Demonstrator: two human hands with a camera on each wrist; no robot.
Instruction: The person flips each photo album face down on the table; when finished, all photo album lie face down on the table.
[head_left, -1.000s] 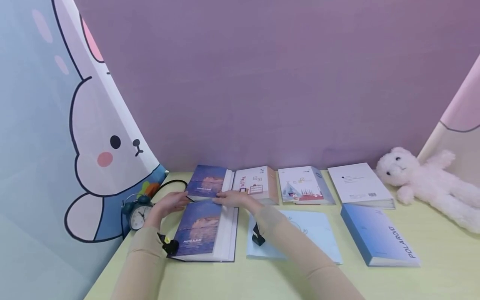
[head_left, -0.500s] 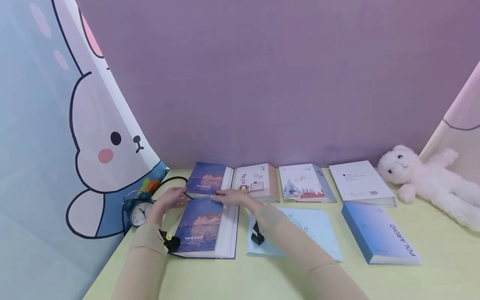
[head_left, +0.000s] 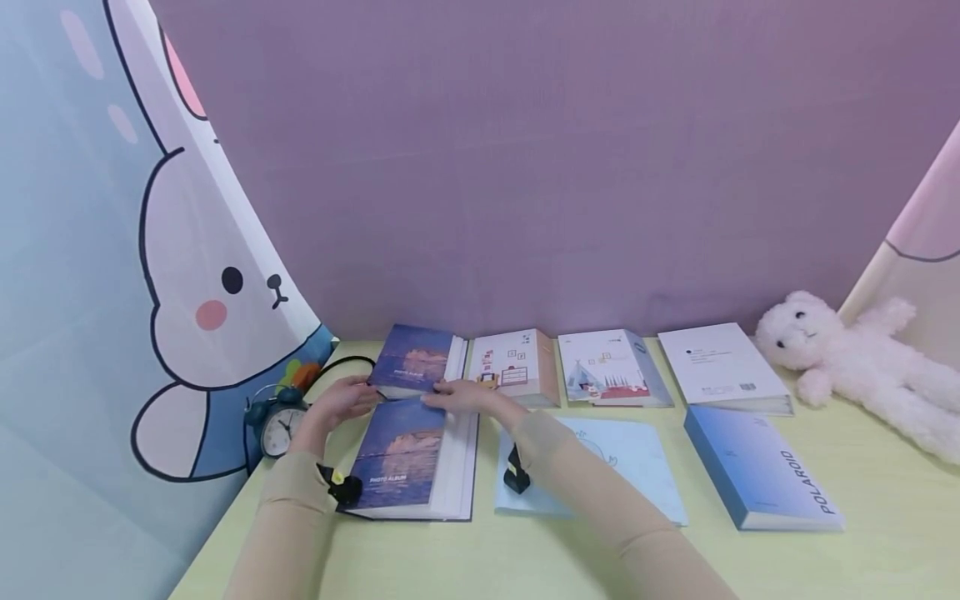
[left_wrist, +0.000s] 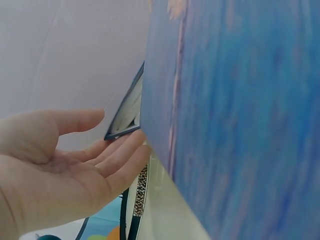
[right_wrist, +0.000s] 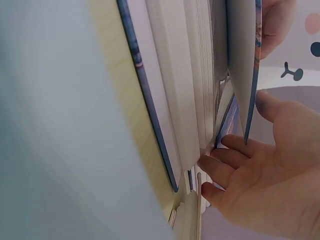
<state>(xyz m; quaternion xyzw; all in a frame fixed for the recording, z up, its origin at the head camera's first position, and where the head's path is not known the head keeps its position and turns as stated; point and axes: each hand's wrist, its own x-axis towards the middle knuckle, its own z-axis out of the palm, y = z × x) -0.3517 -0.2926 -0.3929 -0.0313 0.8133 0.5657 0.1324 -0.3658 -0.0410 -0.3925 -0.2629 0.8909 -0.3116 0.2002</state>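
Well, in the head view I saw the near photo album point(head_left: 397, 458) left of centre, in the lower half of the frame, and the far photo album point(head_left: 411, 354) directly above it. The left hand point(head_left: 345, 402) was at the upper left corner of the near photo album, the right hand point(head_left: 468, 396) at its upper right corner. An alarm clock point(head_left: 279, 429) was farther to the left, and a pale blue folder point(head_left: 637, 458) lay right of centre, partly hidden by the right sleeve.

In the left wrist view, the printed surface of the near photo album filled the right side. The left hand, at the lower left, had its palm turned up, the fingers almost straight and the thumb apart, so it gripped nothing that I could see. Its fingertips reached the edge of this surface, but I could not tell whether they touched.

In the right wrist view, the front cover point(right_wrist: 243, 60) stood away from the pages point(right_wrist: 172, 70) in the upper middle. The right hand, at the lower right, had its thumb against the outer face and fingers behind it; I judged this a light pinch at the corner. The step in hand was, I believe, the handling of this raised cover. The next move called, in my opinion, for a steady right pinch, with the left hand supporting the spine side.
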